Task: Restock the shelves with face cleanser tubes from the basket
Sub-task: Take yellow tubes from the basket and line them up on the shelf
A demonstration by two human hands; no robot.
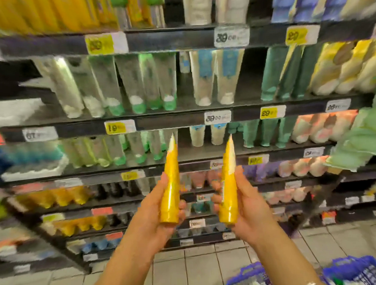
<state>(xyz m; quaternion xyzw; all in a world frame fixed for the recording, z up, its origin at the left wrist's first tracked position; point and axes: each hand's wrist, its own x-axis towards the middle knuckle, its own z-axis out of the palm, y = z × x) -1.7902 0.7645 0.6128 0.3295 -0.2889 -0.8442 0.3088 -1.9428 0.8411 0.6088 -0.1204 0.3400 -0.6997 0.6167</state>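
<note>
two yellow face cleanser tubes are held up in front of the shelves (181, 118), one per hand, caps down and flat crimped ends pointing up. the left hand (157, 220) has its fingers clamped round the lower part of the left tube (170, 188); the right hand (247, 209) has its fingers wrapped the same way round the right tube (228, 188). the tubes stand apart, tilted slightly towards each other. behind them, blurred rows of tubes fill the shelves above price tags. a blue basket (356, 270) sits low at the right on the tiled floor (187, 276).
</note>
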